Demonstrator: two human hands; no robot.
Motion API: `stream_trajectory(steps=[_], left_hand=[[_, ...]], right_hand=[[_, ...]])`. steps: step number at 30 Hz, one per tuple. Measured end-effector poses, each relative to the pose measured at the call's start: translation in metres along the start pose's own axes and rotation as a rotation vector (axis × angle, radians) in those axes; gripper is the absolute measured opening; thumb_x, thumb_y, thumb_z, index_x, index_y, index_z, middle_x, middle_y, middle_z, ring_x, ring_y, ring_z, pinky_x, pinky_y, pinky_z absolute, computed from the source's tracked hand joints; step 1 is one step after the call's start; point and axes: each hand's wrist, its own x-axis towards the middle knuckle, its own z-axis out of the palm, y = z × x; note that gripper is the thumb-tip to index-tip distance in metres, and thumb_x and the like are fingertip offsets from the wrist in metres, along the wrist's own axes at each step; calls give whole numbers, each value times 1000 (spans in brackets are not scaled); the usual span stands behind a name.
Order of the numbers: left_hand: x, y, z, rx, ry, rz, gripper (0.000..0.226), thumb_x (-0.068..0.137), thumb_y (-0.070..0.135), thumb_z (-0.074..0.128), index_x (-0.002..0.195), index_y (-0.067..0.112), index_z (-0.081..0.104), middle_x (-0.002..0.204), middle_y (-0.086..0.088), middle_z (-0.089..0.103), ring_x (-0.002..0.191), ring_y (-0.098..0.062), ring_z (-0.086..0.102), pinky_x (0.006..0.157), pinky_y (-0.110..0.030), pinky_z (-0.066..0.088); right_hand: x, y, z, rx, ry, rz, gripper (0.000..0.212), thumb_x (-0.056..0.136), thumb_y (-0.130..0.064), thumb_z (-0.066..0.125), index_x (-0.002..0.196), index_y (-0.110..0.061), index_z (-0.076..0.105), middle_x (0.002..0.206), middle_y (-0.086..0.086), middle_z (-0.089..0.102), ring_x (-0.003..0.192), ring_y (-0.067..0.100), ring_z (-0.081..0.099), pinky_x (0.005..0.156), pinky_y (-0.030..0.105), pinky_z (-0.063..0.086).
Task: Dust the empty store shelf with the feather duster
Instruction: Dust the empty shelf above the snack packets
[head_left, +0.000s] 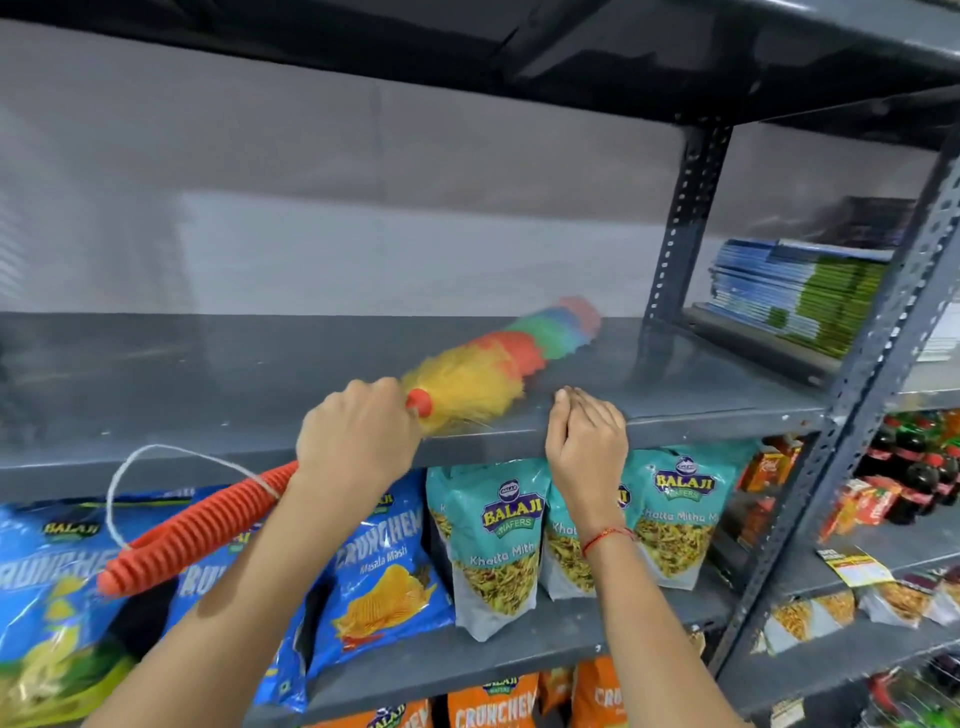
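Mid-sweep: left hand (358, 436) fingers wrapped round feather duster (498, 364) handle, head on empty shelf (208, 374); right hand (587, 441) fingers curled over shelf edge; next, sweep toward uncovered left side

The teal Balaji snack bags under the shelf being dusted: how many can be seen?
3. One teal bag stands left of the right hand, one behind that wrist, one to its right. More may be hidden behind.
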Motion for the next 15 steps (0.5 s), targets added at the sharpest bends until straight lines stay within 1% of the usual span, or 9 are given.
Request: stream_trajectory(steps=[2, 6, 8, 10, 11, 13, 15], left_hand=[[-5, -19, -1, 9, 6, -32, 40, 97, 37, 35, 118, 17, 62, 110, -17, 64, 101, -41, 60, 80, -41, 48], [-24, -53, -8, 29, 22, -101, 41, 97, 42, 36, 116, 18, 63, 103, -20, 64, 94, -43, 61, 75, -40, 47], [-33, -69, -18, 30, 22, -163, 43, 96, 45, 38, 118, 19, 63, 104, -22, 64, 94, -44, 61, 77, -42, 48], [-39, -85, -29, 57, 62, -237, 42, 94, 45, 41, 119, 20, 63, 108, -24, 63, 97, -46, 59, 80, -43, 48], [-42, -91, -34, 94, 108, -233, 41, 94, 42, 41, 119, 20, 64, 107, -24, 63, 96, -46, 60, 79, -43, 48], [-48, -97, -42, 141, 193, -174, 39, 95, 39, 40, 117, 20, 65, 99, -24, 65, 90, -46, 61, 72, -42, 48], [-53, -95, -46, 81, 196, -132, 37, 94, 41, 40, 117, 28, 66, 94, -23, 65, 86, -46, 61, 66, -40, 44]], right_hand=[[-2, -1, 0, -16, 1, 0, 40, 94, -19, 40, 85, 2, 73, 87, 16, 76, 86, 25, 72, 86, 37, 52], [-2, -4, 0, -29, 25, 39, 41, 94, -19, 39, 84, 2, 72, 87, 16, 76, 87, 27, 71, 86, 35, 49], [-4, -6, 0, -27, 29, 53, 40, 94, -18, 39, 83, 2, 72, 87, 16, 76, 87, 28, 71, 86, 36, 50], [-4, -8, -1, -19, 9, 67, 41, 96, -19, 39, 84, 3, 71, 88, 17, 76, 89, 28, 70, 87, 38, 50], [-3, -8, -2, -12, -8, 72, 42, 96, -20, 38, 84, 3, 71, 89, 17, 76, 89, 28, 70, 88, 38, 49], [-4, -11, -2, -7, -32, 93, 45, 98, -22, 36, 85, 3, 71, 90, 17, 76, 91, 29, 69, 89, 40, 48], [-4, -12, -2, -4, -28, 114, 46, 98, -22, 35, 85, 3, 71, 89, 18, 75, 91, 30, 69, 88, 41, 48]])
